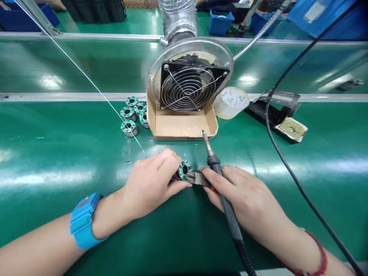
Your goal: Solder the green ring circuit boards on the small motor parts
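My left hand (149,186) pinches a green circuit-board ring (184,170) on a silver metal body, just beside the nose of red-handled steel cutters (195,179). My right hand (238,191) is closed around those cutters and a black soldering iron (227,207). Five more rings (132,114) stand beyond my left hand. My fingers hide part of the held ring, so I cannot tell how finished it is.
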A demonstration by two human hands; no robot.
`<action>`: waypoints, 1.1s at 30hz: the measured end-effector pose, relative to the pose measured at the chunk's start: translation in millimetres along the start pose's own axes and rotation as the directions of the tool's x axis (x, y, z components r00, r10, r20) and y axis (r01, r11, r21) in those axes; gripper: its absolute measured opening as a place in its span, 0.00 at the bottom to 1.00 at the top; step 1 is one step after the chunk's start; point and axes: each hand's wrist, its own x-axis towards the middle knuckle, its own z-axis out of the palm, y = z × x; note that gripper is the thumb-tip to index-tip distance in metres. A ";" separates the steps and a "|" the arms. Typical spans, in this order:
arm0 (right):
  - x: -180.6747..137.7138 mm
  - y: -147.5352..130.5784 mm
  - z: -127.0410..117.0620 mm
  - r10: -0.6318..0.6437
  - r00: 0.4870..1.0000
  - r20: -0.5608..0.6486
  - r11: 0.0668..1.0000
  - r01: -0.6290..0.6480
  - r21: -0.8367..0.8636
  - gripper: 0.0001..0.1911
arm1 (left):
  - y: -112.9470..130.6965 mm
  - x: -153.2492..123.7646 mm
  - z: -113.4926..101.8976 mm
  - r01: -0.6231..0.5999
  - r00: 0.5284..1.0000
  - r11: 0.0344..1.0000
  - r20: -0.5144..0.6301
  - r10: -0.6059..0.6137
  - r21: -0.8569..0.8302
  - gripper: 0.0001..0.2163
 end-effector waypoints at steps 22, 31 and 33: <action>8.6 16.2 0.5 0.104 0.991 -0.084 0.965 -0.121 -0.234 0.13 | -8.6 5.3 -15.3 0.164 0.982 0.977 -0.067 -0.174 -0.133 0.12; 18.9 63.0 11.8 0.119 0.992 -0.040 0.893 -0.125 -0.432 0.11 | -115.7 57.8 -62.7 0.643 0.660 0.721 -0.289 -0.693 -0.260 0.10; 10.9 61.7 16.4 0.035 0.998 -0.051 0.923 -0.052 -0.381 0.12 | -147.4 78.2 -59.3 0.714 0.623 0.660 -0.219 -0.751 -0.232 0.12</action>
